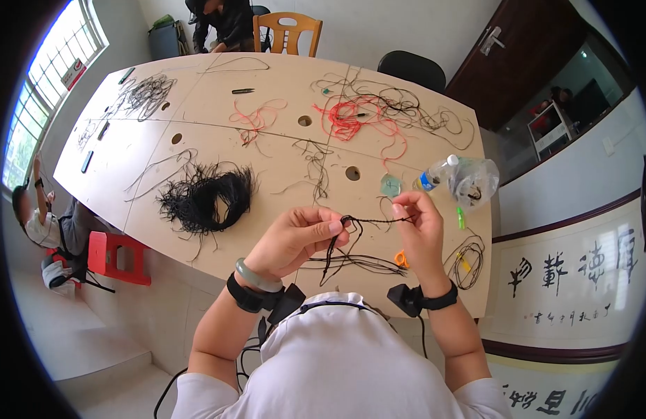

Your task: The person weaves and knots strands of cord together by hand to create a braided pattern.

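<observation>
A braided black cord (375, 221) stretches between my two hands above the table's near edge. My left hand (305, 237) pinches its looped end between thumb and fingers, and dark strands hang below. The other end is pinched by my right hand (419, 223). Beneath my hands lies a bundle of dark cords (368, 262), beside the orange handles of scissors (401, 259). A greenish square piece (390, 185) lies just beyond my right hand.
The table (281, 153) also holds a black thread bundle (206, 197), red cord (345, 120), a clear plastic bottle (473, 180), a green item (460, 217) and coiled cord (467, 262). A red stool (117, 257) stands left; people sit beyond the table and at left.
</observation>
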{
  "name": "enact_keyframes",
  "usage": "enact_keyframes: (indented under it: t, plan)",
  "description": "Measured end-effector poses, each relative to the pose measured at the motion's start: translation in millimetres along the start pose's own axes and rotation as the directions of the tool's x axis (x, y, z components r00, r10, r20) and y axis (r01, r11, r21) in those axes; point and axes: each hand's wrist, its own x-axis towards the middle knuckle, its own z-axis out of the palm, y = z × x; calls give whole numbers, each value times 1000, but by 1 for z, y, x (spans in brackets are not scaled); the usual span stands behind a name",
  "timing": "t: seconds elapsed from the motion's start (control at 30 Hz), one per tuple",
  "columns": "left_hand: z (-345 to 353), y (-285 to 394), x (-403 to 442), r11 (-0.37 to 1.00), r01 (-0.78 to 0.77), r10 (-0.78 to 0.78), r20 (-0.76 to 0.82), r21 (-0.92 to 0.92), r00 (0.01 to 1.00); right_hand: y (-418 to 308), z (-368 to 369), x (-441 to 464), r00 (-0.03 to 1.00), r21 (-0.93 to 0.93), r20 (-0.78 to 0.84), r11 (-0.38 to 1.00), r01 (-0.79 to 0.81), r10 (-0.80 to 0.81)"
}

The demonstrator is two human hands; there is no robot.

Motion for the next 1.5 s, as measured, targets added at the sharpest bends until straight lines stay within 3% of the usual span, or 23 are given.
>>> enact_keyframes:
  t: [0.13,0.2,0.33,0.4,0.53,0.6,0.67,0.73,0.77,0.8,0.87,0.97,1.0,1.07,1.1,1.17,1.2,1.27,1.3,1.37,1.5]
  plan:
    - [12,0,0,992,-109,116,-140,56,983,-27,14,-28,989,73,-12,986,151,-150]
    - [15,-2,2,945,-203,252,-175,256,952,-35,19,-31,984,73,28,983,171,-173]
    - [20,-1,3,943,-225,266,-150,246,952,-40,28,-23,986,3,116,993,121,-121]
    - [23,0,6,948,-302,316,-199,98,928,-42,31,-20,983,32,182,999,7,-12]
    - [23,-1,14,921,-361,387,-248,143,888,-35,44,-15,980,11,115,986,165,-165]
    - [27,-7,14,877,-411,464,-217,251,859,-33,48,-11,999,225,10,974,31,-34]
    - [27,-6,14,884,-411,459,-238,223,856,-37,48,-9,999,280,-31,959,37,-29]
    - [27,-5,13,843,-465,529,-252,271,810,-41,38,-8,939,494,245,803,-334,240]
    - [27,-3,12,839,-470,534,-252,273,807,-42,37,-6,884,505,330,730,-461,330]
    - [28,-2,12,805,-468,571,-258,366,780,-43,39,-3,886,505,333,733,-457,323]
    - [27,-1,13,757,-466,613,-252,459,749,-40,45,3,835,625,410,554,-550,366]
    - [24,-12,20,515,-466,755,-123,720,644,-37,51,9,858,652,337,561,-510,388]
    - [24,-11,20,511,-470,758,-119,720,642,-38,51,10,861,653,336,564,-506,383]
    - [22,-11,18,704,-440,641,-232,557,732,-39,48,11,874,672,307,564,-480,378]
    - [21,-9,18,704,-441,643,-234,557,729,-38,46,12,873,671,310,564,-482,377]
    - [17,0,17,866,-409,485,-289,287,825,-35,40,14,911,669,300,619,-412,283]
    - [14,3,16,867,-408,485,-291,286,825,-35,38,15,910,668,301,618,-414,284]
    - [10,11,15,949,-313,314,-263,47,912,-36,35,19,939,611,270,717,-336,211]
    - [10,15,14,954,-301,293,-246,5,924,-38,35,19,940,613,268,715,-336,212]
    - [10,18,14,955,-296,292,-250,21,923,-44,34,19,990,341,121,933,-113,75]
    - [15,18,13,952,-305,300,-268,25,916,-45,39,19,993,205,115,978,-42,19]
